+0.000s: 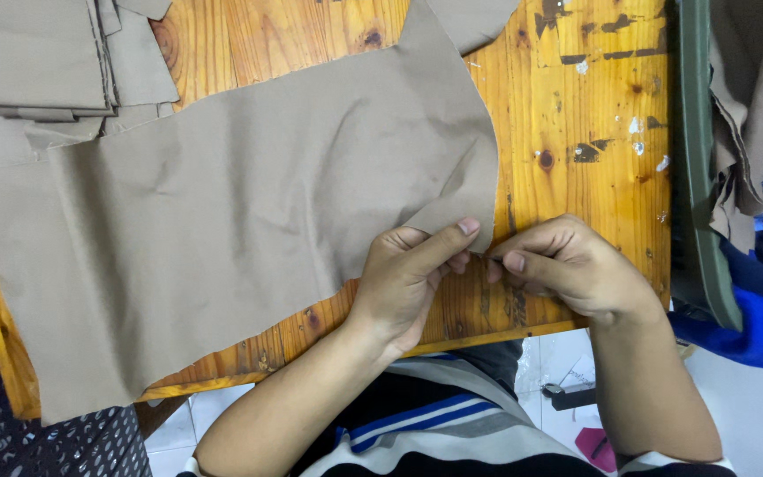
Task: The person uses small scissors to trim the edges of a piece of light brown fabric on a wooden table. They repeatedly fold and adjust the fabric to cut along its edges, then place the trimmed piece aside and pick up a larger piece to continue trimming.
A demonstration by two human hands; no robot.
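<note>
Taupe fabric panel lies across the wooden bench, its corner pinched in your left hand while your right hand nips its edge; tugging could fray it.

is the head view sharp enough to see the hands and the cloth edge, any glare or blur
Head view: even, soft light with faint shadows; the left hand, right hand and tan cloth are sharp; the varnished wooden table shows mild sheen; no obvious motion blur.
</note>
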